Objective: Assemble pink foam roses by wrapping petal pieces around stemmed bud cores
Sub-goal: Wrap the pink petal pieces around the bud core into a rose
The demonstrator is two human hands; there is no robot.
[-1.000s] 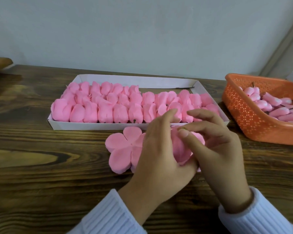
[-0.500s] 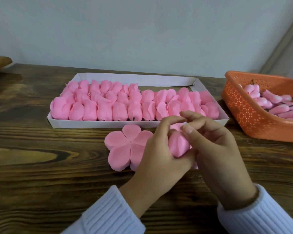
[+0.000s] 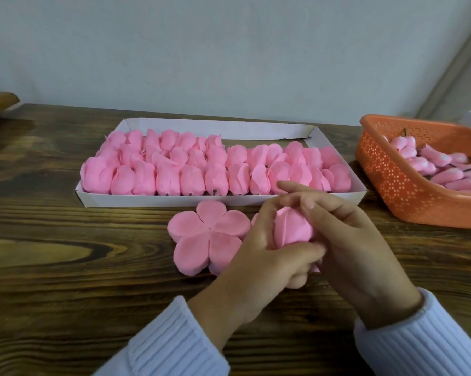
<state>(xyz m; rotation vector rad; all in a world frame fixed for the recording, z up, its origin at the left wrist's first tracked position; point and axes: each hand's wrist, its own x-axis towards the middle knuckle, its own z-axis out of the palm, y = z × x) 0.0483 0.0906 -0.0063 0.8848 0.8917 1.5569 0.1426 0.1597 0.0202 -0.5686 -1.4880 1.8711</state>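
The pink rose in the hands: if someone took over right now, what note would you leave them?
The left hand grips the rose from below and the left; the right hand pinches its petals shut from the right.
A flat petal piece lies on the table, left of the hands.
The white tray behind holds rows of finished roses; the orange basket at right holds bud cores.
Done: many roses. Left: finish this wrap, probably tray it, then wrap the next core.
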